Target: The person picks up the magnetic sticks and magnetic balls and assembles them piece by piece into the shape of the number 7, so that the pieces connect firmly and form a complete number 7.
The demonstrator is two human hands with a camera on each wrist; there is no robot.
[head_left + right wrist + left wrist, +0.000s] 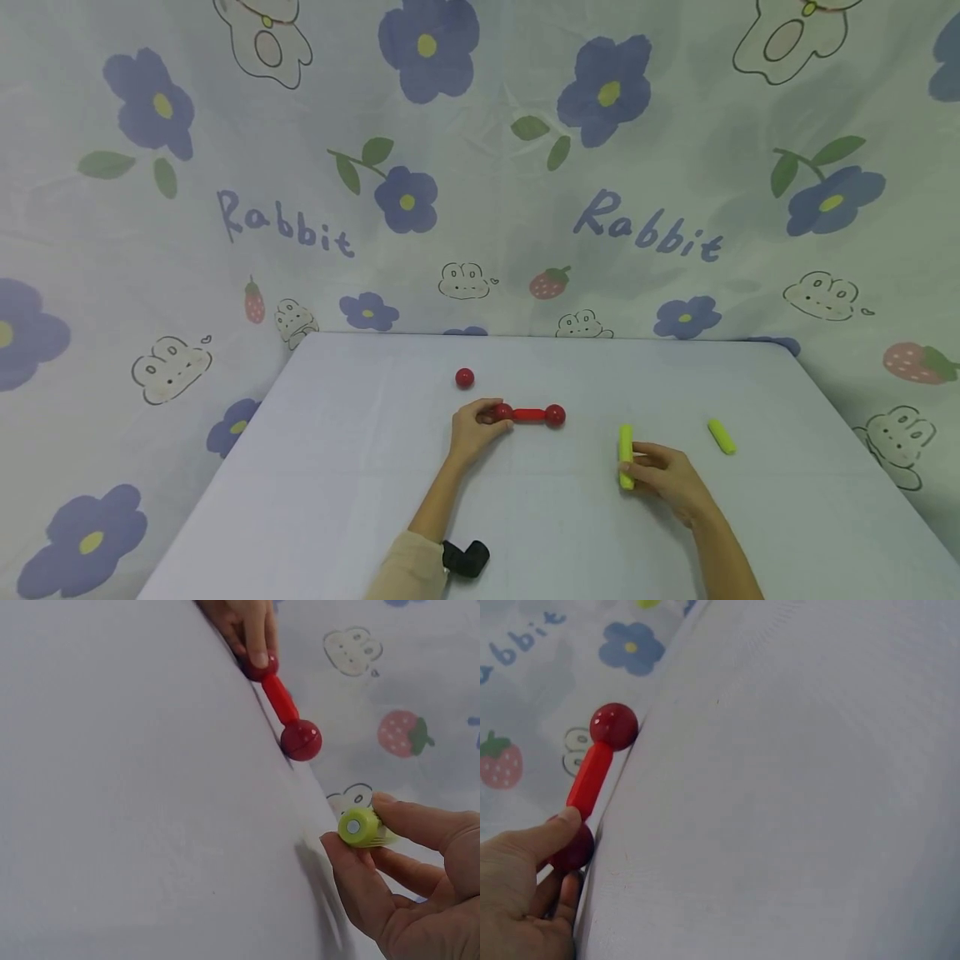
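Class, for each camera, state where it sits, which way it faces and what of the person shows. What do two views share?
Head: worn on the head, facing forward and down over the white table; left hand, right hand and forearms show.
Left wrist: worn there, facing the red dumbbell shape; only the left hand shows.
Right wrist: worn there, facing the held yellow-green stick; right hand shows, left hand partly beyond.
Shared: both wrist views show the red dumbbell shape.
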